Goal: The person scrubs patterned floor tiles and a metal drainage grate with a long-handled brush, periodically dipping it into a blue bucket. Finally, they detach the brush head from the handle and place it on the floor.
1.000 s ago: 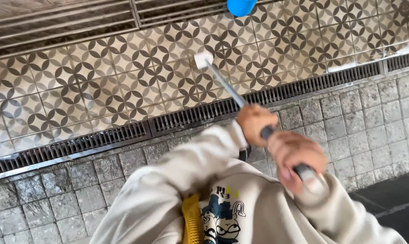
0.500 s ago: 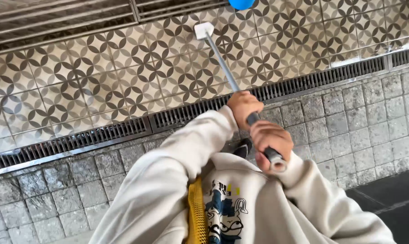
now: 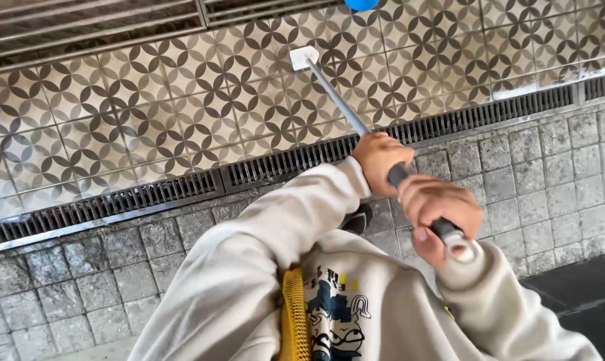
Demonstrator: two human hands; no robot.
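1. Ground: patterned floor tiles (image 3: 149,113), beige with dark petal-and-circle motifs, run across the upper part of the view; a long dark slotted drain grate (image 3: 182,190) divides them from rough grey stone pavers (image 3: 516,167) laid in a grid.
2. Left hand (image 3: 381,160): fingers curled tight around the long handle (image 3: 356,117), a thin metal pole. Knuckles up, no gap showing between fingers and pole.
3. Right hand (image 3: 439,212): fingers wrapped shut on the dark grip section just behind the left hand; thumb pressed along the underside. The pole's pale round end cap (image 3: 461,251) pokes out past the heel of this hand.
4. Beyond the left fingers the pole slants up and away to a small white head (image 3: 304,57) resting on the tiles, well past the grate.
5. Room: open tile lies on all sides of the head; a blue rounded object (image 3: 361,3) sits at the top edge, near the head but apart from it.
6. Below the hands: cream sweatshirt sleeves (image 3: 249,267), soft knit, and a yellow woven strap (image 3: 292,314) over a printed chest graphic.
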